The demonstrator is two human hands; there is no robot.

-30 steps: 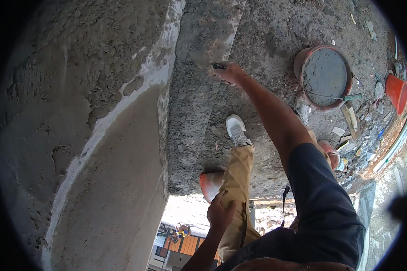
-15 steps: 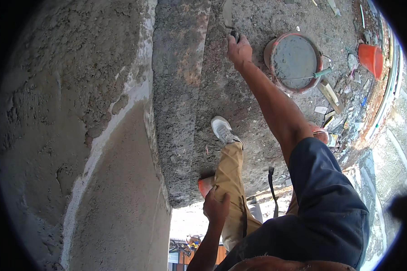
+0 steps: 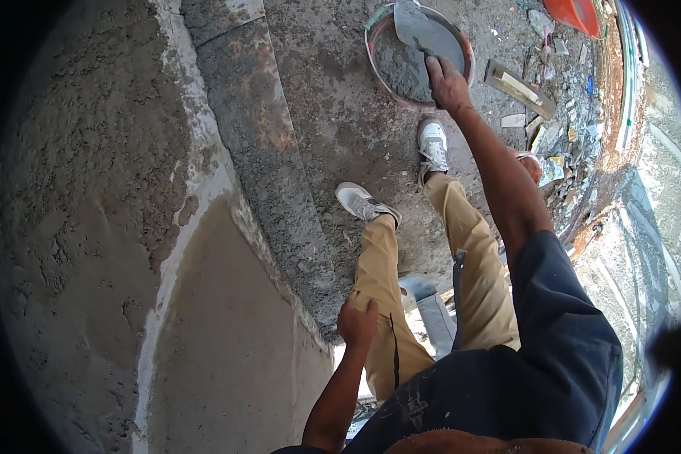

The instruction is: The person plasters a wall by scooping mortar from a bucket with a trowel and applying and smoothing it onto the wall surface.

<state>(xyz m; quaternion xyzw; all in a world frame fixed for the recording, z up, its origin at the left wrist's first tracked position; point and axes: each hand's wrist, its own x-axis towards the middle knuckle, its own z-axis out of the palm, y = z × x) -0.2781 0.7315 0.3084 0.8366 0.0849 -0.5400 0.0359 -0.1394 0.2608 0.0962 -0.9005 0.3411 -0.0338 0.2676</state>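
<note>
Trowel (image 3: 422, 29) over bucket (image 3: 473, 66); long axis oblique, blade forward, slightly left. Right hand (image 3: 448, 85): grip clamped on handle. Left hand (image 3: 357, 323) on trouser leg (image 3: 380, 253); grip unclear.

A wide lane is offered over the ground (image 3: 333, 106), between wall (image 3: 223, 325) and bucket (image 3: 470, 66)! Right of that, passage is hampered by a float (image 3: 520, 89); below, by a white shoe (image 3: 433, 142).

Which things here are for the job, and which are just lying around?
For the job: trowel, held in the right grip; big bucket; grey wet mix inside it.

Lying around, it seems: orange bucket; blue scrap; pale flat piece; long pale-handled tool, perhaps useful too.
</note>
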